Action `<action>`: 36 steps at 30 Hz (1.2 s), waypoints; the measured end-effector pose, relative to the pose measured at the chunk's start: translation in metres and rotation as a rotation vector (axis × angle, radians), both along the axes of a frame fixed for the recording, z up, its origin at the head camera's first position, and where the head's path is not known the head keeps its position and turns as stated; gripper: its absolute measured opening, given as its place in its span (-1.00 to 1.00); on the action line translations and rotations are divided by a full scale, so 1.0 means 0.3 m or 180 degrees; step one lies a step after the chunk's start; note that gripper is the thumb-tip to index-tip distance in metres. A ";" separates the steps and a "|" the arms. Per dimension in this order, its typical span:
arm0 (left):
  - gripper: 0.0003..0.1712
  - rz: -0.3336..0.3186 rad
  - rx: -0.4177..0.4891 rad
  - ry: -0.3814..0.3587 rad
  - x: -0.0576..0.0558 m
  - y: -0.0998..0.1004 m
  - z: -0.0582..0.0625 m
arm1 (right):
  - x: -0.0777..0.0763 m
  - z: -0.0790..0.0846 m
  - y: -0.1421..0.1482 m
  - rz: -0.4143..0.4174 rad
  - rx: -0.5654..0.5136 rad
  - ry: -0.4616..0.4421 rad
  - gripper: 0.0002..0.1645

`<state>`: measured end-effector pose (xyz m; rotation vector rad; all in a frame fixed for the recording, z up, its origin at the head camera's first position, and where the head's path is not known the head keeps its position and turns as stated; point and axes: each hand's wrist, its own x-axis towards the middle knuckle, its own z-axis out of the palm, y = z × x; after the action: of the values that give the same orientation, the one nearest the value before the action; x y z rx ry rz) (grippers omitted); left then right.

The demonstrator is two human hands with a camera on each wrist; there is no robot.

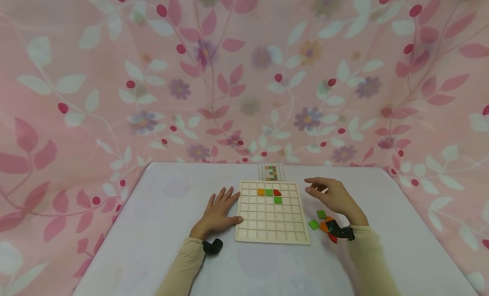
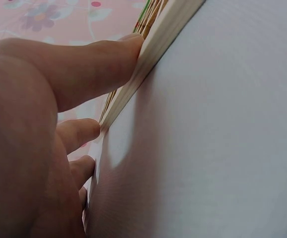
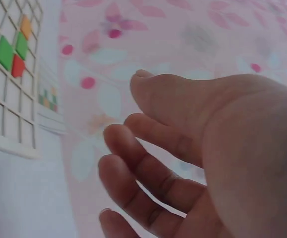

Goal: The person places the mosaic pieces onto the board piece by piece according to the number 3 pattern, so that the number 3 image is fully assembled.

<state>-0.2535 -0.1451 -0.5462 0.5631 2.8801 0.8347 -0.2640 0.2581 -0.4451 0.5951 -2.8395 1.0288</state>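
A wooden grid board (image 1: 256,219) lies on the table, bearing an orange tile (image 1: 261,192), a green tile (image 1: 269,192), a red tile with a rounded corner (image 1: 277,193) and, below that, another green tile (image 1: 278,200). My left hand (image 1: 218,213) rests at the board's left side, fingers spread. In the left wrist view its thumb (image 2: 99,69) touches the board's edge (image 2: 146,64). Right of the board, my right hand (image 1: 330,195) hovers with fingers loosely bent; the right wrist view shows nothing between thumb and fingers (image 3: 133,168).
Loose tiles lie right of the board, partly behind the right wrist: a green one (image 1: 321,214), another green one (image 1: 313,224), orange ones (image 1: 324,227) and a red one (image 1: 333,238). A printed pattern card (image 1: 261,172) lies beyond the board. A floral cloth (image 1: 244,96) hangs behind the table.
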 end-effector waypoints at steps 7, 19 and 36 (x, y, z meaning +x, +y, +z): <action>0.04 0.0003 0.0033 -0.0012 -0.004 -0.002 -0.001 | 0.015 0.046 0.050 -0.0123 0.0215 -0.0077 -0.53; 0.03 -0.0007 0.0001 -0.0041 0.007 0.000 0.023 | -0.003 -0.017 0.125 -0.0110 0.0541 -0.1098 -0.53; 0.02 0.0002 -0.0072 -0.0035 0.001 0.002 0.021 | -0.022 -0.086 0.137 -0.0240 0.0745 -0.1471 -0.64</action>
<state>-0.2534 -0.1445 -0.5397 0.5537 2.8759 0.8014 -0.2706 0.2993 -0.4709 0.2859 -3.3869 0.9295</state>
